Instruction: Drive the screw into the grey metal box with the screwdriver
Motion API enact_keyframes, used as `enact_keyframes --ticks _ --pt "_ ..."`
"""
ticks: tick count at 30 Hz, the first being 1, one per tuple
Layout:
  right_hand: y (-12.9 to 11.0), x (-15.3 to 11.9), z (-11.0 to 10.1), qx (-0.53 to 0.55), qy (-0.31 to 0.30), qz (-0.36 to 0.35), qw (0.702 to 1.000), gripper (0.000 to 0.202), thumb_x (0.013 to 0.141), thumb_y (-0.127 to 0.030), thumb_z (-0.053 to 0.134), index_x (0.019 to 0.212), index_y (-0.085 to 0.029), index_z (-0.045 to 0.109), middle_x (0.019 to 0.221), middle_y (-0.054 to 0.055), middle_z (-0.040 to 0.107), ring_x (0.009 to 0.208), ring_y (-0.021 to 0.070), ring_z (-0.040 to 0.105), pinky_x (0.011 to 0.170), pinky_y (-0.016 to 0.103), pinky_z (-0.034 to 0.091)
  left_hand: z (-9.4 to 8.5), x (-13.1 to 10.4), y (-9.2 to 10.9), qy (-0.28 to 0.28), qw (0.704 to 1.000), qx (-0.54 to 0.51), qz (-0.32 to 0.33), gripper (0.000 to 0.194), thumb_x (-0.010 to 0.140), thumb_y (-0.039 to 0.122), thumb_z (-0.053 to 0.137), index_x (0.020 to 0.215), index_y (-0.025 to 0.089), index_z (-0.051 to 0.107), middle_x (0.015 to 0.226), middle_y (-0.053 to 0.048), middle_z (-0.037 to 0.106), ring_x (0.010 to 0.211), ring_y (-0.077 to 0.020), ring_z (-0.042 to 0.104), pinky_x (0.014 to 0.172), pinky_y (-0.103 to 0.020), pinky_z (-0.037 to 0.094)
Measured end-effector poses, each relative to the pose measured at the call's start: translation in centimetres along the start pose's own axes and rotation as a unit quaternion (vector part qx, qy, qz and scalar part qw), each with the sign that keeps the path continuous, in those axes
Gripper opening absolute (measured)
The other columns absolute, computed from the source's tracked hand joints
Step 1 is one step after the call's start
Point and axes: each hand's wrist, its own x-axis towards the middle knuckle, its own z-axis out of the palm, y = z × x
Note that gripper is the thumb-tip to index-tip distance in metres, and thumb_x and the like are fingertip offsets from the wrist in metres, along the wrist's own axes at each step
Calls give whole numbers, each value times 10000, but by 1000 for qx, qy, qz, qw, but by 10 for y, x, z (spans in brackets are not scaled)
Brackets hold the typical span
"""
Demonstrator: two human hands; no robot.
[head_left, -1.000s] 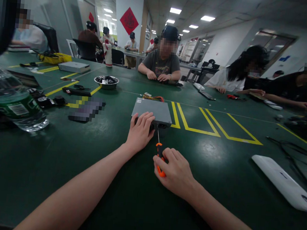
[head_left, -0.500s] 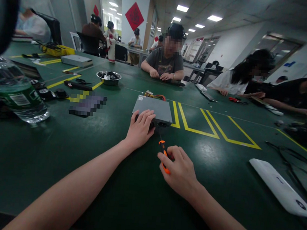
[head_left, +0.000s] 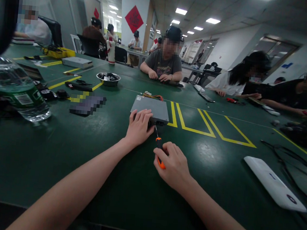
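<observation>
A grey metal computer power supply [head_left: 154, 108] lies on the green table, its coloured wires [head_left: 153, 96] at the far side. My left hand [head_left: 139, 126] grips its near left corner, fingers over the top and thumb at the near face. In my right hand [head_left: 172, 164] is a screwdriver [head_left: 159, 144] with an orange and black handle, closed between thumb and fingers. Its thin shaft points up and away to the near face of the power supply, where the tip appears to meet it. Any screw there is too small to make out.
Left of me stand a water bottle [head_left: 22, 95] and a pixelated dark flat object [head_left: 87, 105]. Beyond is a metal bowl [head_left: 108, 79] with dark items. On the right lie a white device [head_left: 274, 182] and black cables [head_left: 290, 160]. Several people sit around the table.
My right hand and the screwdriver have shifted slightly left and up, with the tip now at the power supply's near face. My left hand keeps its hold. The view has moved a little.
</observation>
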Motion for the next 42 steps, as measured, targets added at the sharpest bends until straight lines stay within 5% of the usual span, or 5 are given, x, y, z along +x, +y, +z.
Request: enact_keyframes --ticks 6,12,18,29,42 --pt "8 -3 2 34 27 24 999 296 861 -320 451 1075 -123 508 813 51 544 661 132 474 611 259 374 1 1 -3 4 1000 -2 -1 276 837 276 479 1107 219 455 1234 -45 538 1196 -198 422 1047 -410 195" --pt "7 -5 2 28 -27 21 999 157 785 -164 481 912 -174 573 840 57 497 720 149 464 631 270 372 1 1 -5 9 1000 -2 1 264 835 241 483 1098 233 458 1231 -31 541 1187 -187 428 1045 -399 198" --pt "4 0 1 59 1 26 998 251 846 -342 458 980 -156 563 842 60 521 713 149 485 642 280 392 1 3 -3 18 1000 -1 -17 232 839 258 486 1069 233 464 1203 -32 556 1158 -190 448 1034 -398 209" --pt "5 -4 1 81 -12 57 995 203 786 -160 484 976 -163 555 861 51 531 706 132 501 623 259 403 1 4 0 19 999 -10 -29 211 834 242 490 1044 241 471 1187 -28 561 1151 -192 453 1028 -398 223" --pt "4 -3 3 49 -1 48 998 179 806 -203 483 968 -168 550 807 35 557 649 127 488 599 251 371 1 4 0 15 999 -10 -31 217 836 256 490 1051 238 464 1193 -30 558 1161 -188 448 1039 -404 217"
